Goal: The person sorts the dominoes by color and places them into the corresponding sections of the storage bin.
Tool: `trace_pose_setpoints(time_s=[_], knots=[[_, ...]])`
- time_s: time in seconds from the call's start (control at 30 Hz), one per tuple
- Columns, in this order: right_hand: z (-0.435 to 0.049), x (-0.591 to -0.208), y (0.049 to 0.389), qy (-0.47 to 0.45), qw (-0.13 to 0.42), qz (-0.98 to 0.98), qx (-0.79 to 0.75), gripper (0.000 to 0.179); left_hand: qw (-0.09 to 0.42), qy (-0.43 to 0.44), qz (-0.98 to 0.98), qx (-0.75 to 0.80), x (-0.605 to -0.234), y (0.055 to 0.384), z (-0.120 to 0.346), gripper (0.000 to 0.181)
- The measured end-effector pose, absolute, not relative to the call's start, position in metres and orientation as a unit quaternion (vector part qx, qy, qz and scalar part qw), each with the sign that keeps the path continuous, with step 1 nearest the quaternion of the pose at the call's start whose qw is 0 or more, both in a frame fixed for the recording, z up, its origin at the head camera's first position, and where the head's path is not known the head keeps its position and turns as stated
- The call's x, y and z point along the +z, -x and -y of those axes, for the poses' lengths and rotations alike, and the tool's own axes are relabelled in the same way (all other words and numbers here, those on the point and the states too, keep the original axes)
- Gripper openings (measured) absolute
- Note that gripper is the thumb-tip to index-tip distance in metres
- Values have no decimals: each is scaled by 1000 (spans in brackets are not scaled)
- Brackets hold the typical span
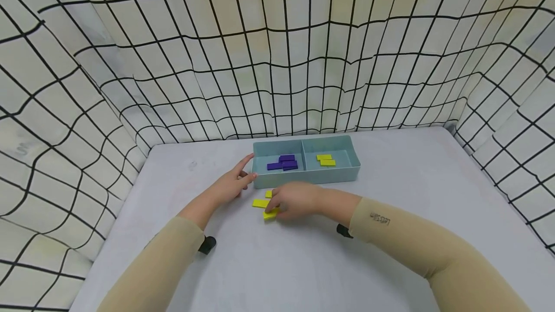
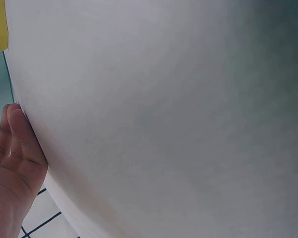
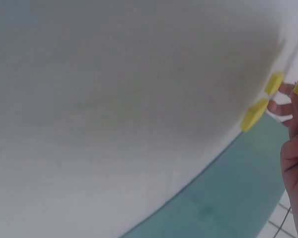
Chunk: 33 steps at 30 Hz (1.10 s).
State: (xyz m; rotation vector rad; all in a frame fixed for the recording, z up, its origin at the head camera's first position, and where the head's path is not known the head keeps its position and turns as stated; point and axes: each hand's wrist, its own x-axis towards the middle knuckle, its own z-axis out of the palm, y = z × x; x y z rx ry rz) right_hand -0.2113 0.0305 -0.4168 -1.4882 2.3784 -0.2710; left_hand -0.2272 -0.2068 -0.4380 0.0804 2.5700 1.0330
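A pale blue-green box (image 1: 277, 177) with two compartments lies on the table. My left hand (image 1: 227, 187) is at its left end, index finger stretched along the side and thumb touching the front corner. In front of the box, my right hand (image 1: 297, 200) pinches a yellow block (image 1: 270, 214), low over the table. Two more yellow blocks lie by its fingers, one flat block (image 1: 259, 203) and one partly hidden block (image 1: 268, 194). The right wrist view catches the curled fingers (image 3: 294, 153) at its edge, beside yellow pieces.
Several purple blocks (image 1: 289, 163) lie in the box's left compartment. Two yellow blocks (image 1: 327, 162) are in the right one. A white table (image 1: 277, 268) spreads beneath, and white walls with a black grid net (image 1: 286, 66) stand behind and at both sides.
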Motion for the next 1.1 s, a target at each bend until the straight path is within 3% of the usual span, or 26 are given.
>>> trace_pose_setpoints(time_s=[1.1], knots=[[-148, -356, 271, 399, 77, -903, -141, 27, 184, -23, -912, 366, -438, 227, 206, 72]])
